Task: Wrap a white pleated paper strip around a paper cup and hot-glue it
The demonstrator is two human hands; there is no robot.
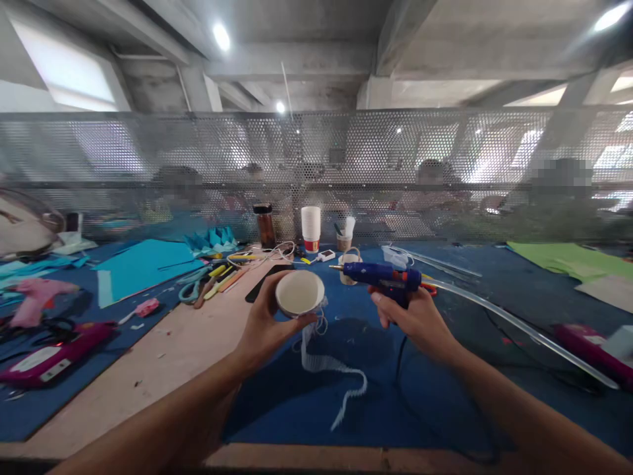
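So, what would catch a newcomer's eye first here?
Probably the blue glue gun, gripped in the fingers of the right hand, its nozzle pointing toward the pale cup in the left hand. Below that cup, a pleated white strip trails over the blue work surface. Bright turquoise sheets also stand out, farther back on the left.

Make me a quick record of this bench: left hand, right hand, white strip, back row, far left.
Left hand: holding white cup
Right hand: gripping blue glue gun, nozzle toward picture left
White strip: trailing below the cup; attachment unclear
Back row: brown jar, stacked paper cups
Far left: pink glue gun
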